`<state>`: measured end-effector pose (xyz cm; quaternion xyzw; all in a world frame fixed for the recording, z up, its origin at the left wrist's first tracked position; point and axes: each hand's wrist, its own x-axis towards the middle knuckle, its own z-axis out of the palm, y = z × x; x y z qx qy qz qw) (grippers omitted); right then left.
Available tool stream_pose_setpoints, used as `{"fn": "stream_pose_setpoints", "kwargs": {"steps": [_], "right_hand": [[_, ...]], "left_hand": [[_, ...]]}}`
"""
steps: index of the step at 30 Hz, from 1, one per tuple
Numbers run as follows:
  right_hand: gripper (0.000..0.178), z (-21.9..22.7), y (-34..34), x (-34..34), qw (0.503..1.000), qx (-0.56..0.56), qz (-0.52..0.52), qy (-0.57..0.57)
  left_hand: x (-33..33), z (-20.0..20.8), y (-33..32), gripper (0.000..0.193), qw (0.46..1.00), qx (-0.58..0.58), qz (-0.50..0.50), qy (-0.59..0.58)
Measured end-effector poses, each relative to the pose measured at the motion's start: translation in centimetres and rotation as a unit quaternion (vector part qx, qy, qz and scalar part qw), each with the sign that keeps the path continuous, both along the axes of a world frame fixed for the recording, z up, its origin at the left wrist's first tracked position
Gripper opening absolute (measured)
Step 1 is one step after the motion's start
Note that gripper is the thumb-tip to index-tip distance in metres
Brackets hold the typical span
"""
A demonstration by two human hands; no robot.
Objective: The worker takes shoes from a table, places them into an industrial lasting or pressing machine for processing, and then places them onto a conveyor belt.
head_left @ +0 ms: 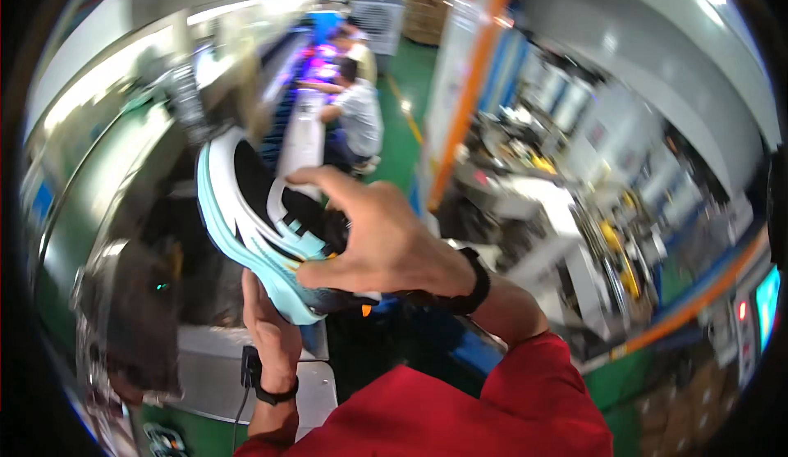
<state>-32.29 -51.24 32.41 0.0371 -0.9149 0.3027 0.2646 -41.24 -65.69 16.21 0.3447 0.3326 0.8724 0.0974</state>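
A sneaker [261, 239] with a thick pale-blue sole and a black and white upper is held up in front of me, tilted. My right hand [382, 239] grips it from the right. Its thumb lies on the side near the sole and its forefinger reaches over the upper, while the other fingers are hidden. From below, my left hand [275, 334] holds the sneaker against its sole, with most of its fingers hidden behind the shoe. Black bands circle both of my wrists.
A metal work surface [213, 387] lies below my left hand. Large machinery [566, 211] with an orange-edged frame stands at the right. Farther ahead, a person in a pale shirt [361, 121] sits beside a long conveyor line [302, 141]. A clear plastic-like sheet [123, 334] hangs at the left.
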Motion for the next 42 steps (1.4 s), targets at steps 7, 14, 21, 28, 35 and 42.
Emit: {"fn": "stream_pose_setpoints", "kwargs": {"steps": [7,14,21,28,35,42], "right_hand": [[0.079,-10.8,11.8,21.6,0.932,-0.314,-0.178,0.016],[0.063,-19.6,16.9,38.7,0.74,-0.384,-0.481,0.27],[0.051,-21.4,17.9,51.3,0.599,-0.317,-0.661,0.322],[0.058,-19.6,16.3,55.6,0.473,-0.281,-0.748,0.371],[0.052,-17.8,25.7,60.6,0.505,-0.192,-0.814,0.214],[0.061,-16.1,47.9,54.6,0.628,-0.228,-0.737,-0.102]], "left_hand": [[13.9,-0.3,16.9,0.047,0.93,-0.096,-0.336,-0.113],[30.5,-4.1,31.9,0.057,0.809,-0.291,-0.507,0.067],[40.5,-10.5,52.1,0.08,0.788,-0.41,-0.391,0.243],[46.3,-18.7,67.7,0.098,0.721,-0.531,-0.211,0.391],[43.8,-18.5,70.2,0.04,0.774,-0.54,-0.229,0.239],[30.5,-8.8,53.1,0.036,0.671,-0.449,-0.575,-0.131]]}}
